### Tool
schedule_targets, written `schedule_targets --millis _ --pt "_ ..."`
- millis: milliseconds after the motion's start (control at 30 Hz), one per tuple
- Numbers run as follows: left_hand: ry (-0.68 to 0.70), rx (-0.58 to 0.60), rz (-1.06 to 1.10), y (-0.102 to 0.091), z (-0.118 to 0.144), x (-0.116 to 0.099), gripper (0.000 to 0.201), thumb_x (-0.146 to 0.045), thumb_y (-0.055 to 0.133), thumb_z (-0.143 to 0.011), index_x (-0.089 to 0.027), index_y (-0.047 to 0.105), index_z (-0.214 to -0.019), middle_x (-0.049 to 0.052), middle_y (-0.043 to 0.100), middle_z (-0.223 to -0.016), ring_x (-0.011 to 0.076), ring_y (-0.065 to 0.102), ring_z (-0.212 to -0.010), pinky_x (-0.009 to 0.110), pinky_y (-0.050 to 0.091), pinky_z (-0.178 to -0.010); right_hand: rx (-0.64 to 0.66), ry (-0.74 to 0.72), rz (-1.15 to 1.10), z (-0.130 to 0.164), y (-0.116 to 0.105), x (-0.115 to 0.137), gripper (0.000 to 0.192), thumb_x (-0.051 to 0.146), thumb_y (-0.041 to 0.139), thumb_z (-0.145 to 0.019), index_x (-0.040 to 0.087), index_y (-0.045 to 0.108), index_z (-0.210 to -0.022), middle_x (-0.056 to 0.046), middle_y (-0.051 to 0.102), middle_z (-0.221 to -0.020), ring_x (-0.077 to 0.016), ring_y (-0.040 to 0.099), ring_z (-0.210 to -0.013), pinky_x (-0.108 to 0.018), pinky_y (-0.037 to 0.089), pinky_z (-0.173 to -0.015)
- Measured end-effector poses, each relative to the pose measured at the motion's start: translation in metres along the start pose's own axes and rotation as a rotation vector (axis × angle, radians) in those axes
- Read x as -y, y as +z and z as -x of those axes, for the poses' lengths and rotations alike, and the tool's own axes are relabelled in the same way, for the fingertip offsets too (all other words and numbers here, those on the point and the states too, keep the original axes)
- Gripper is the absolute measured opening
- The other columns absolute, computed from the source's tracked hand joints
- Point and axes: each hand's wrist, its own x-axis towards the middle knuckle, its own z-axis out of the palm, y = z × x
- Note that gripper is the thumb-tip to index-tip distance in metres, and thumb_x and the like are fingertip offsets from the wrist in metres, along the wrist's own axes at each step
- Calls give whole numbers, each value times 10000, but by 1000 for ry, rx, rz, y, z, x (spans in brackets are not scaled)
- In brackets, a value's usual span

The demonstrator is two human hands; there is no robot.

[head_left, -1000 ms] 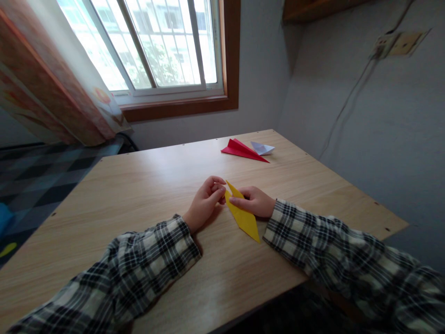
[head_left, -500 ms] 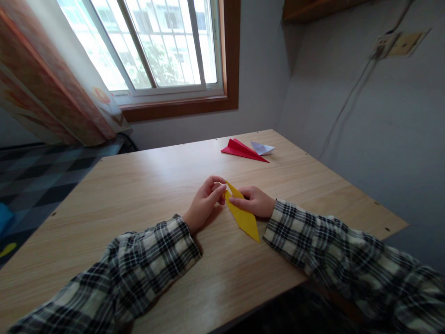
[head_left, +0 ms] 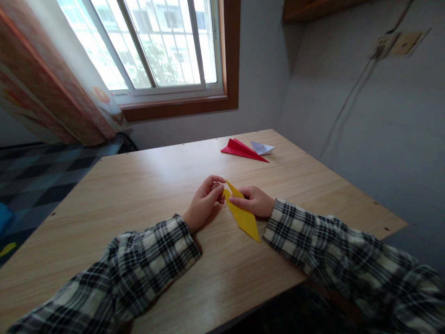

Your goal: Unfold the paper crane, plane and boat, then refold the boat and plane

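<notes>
A long, pointed piece of folded yellow paper (head_left: pixel 245 218) lies on the wooden table (head_left: pixel 139 195) in front of me. My left hand (head_left: pixel 205 202) pinches the paper's far tip with curled fingers. My right hand (head_left: pixel 253 202) rests on the paper's right side, its fingertips pressing down near the same end. The near point of the paper lies free on the table between my two plaid sleeves.
A red paper plane (head_left: pixel 243 150) and a small white folded paper (head_left: pixel 262 148) lie at the table's far right. A grey wall runs close along the right edge. Behind the table are a window (head_left: pixel 153 46) and a curtain (head_left: pixel 52 88).
Barely anything: my left fingers shift slightly on the yellow paper's tip. The paper and right hand stay where they were.
</notes>
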Motion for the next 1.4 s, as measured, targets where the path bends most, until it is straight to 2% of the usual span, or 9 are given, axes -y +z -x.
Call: schedule_targets --millis 100,233,433,567,700,900,1100,1300,1400 --pt "-4 -3 12 -1 -1 1 194 -322 610 -886 -194 559 -1022 -38 561 -721 93 526 -635 217 441 -609 -26 -13 -11 0 0 -1 430 537 571 -902 132 698 -963 -12 614 -752 -125 508 -652 -260 378 -593" --pt "-11 -8 22 1 0 1 171 -328 582 -905 -191 547 -1000 -41 557 -683 92 519 -614 216 430 -603 -111 -15 -18 0 2 -2 433 564 571 -894 145 656 -827 -2 577 -699 -125 486 -624 -265 372 -577" --pt "-47 32 2 5 2 -5 194 -361 605 -891 -200 497 -898 -51 539 -672 95 493 -605 222 416 -601 -392 -94 -64 -1 3 -1 337 535 566 -908 198 564 -929 6 528 -783 -143 483 -693 -272 408 -610" --pt "-58 109 -157 6 2 -10 259 -402 574 -905 -193 491 -777 -34 536 -652 113 488 -615 245 406 -615 -545 -109 9 -1 2 -1 292 519 509 -944 227 502 -952 5 502 -815 -153 480 -718 -286 420 -638" --pt "-63 166 -324 5 1 -14 326 -448 547 -911 -188 532 -716 -12 558 -656 134 500 -627 258 403 -605 -619 -107 33 -2 0 -3 307 547 483 -949 242 456 -956 5 507 -813 -158 500 -710 -297 431 -645" --pt "-55 241 -350 3 0 -13 368 -475 557 -899 -171 632 -703 7 594 -678 136 513 -640 249 410 -598 -642 -103 46 -3 0 -2 326 566 463 -954 241 440 -968 4 497 -811 -156 504 -699 -301 439 -630" --pt "-61 285 -386 0 0 -9 299 -443 653 -840 -160 706 -761 14 619 -665 126 489 -608 231 383 -551 -623 -95 44 -2 0 -2 356 594 479 -941 243 430 -969 11 486 -803 -146 488 -679 -287 432 -599" --pt "-37 180 -286 3 2 -8 290 -438 628 -861 -168 660 -760 7 596 -684 122 491 -616 219 396 -535 -519 -87 -70 -2 2 -7 441 648 460 -930 225 461 -1055 0 520 -812 -146 503 -669 -280 441 -567" --pt "-42 73 -210 4 0 -6 289 -452 619 -872 -172 634 -803 7 597 -740 126 516 -662 220 443 -569 -419 -105 -72 -3 2 -8 471 624 488 -929 194 500 -1122 -40 582 -878 -169 559 -752 -305 488 -641"
